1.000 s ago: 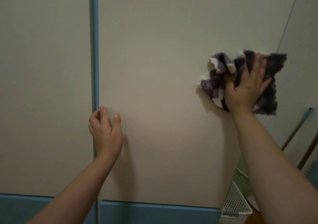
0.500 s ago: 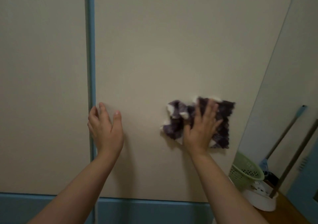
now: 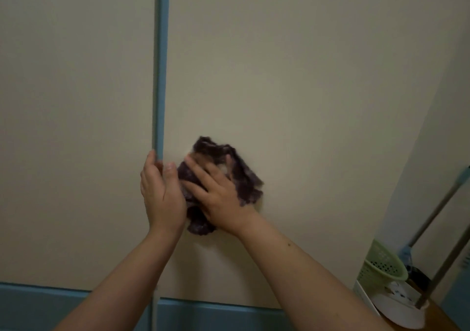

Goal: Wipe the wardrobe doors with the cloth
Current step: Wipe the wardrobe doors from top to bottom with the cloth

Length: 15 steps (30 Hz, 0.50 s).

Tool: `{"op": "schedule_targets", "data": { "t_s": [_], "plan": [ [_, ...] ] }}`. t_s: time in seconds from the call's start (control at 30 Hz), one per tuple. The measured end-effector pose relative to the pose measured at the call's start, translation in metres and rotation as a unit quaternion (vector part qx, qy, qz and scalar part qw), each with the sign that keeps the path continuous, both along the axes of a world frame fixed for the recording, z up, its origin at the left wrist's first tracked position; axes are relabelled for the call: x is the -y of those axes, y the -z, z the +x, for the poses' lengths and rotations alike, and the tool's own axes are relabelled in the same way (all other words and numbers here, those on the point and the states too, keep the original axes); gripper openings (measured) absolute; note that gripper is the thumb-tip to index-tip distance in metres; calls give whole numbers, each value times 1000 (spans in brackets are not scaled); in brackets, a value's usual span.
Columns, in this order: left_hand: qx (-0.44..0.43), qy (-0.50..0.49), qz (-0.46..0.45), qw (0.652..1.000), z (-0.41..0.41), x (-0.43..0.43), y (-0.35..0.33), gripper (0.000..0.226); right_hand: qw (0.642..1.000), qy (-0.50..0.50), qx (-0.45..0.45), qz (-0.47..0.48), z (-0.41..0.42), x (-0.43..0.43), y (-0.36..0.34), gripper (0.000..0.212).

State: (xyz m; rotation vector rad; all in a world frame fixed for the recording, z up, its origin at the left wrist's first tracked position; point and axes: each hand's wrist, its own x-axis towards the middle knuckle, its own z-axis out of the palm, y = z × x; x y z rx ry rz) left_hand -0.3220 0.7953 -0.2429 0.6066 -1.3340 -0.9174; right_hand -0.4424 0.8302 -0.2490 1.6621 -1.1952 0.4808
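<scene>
Forearms: two bare forearms reach up from the bottom of the view and converge toward the middle of the wardrobe.
Left hand (image 3: 162, 193): it holds the left edge of the right door (image 3: 292, 76), with its fingers hooked round the edge and its thumb lying on the front face.
Right hand (image 3: 218, 196): its palm is flat and its fingers are spread wide, pressing the cloth against the door without curling round it.
Cloth (image 3: 241, 175): a crumpled dark purple and white rag lies on the lower left part of the right door, just beside the left hand's thumb.
Edges and free room: a vertical blue strip (image 3: 160, 63) runs right beside the cloth on its left. Bare door panel stretches wide above the cloth and to its right, with less of it below.
Change: a second ago the cloth was high up near the door's right edge. It has since swept down and left across the panel, while the left hand has stayed at the strip.
Surface: both the right door and the left door (image 3: 76, 101) are smooth, matt cream panels.
Base: a blue band (image 3: 216, 313) runs beneath the doors.
Room beyond: to the right is a pale wall (image 3: 452, 101). At its foot a green basket (image 3: 384, 267) rests on a white tub (image 3: 396, 305), and long mop handles (image 3: 437, 211) lean there over a wooden floor (image 3: 437, 323).
</scene>
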Motion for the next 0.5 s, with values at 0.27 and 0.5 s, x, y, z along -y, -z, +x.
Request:
{"op": "schedule_targets", "data": {
  "t_s": [0.27, 0.5],
  "plan": [
    [-52, 66, 55, 995, 6, 17, -4, 76, 991, 2, 5, -135, -15, -4, -107, 36],
    [-48, -20, -52, 997, 11, -7, -29, 60, 953, 135, 116, -245, -41, -53, -119, 53]
  ]
}}
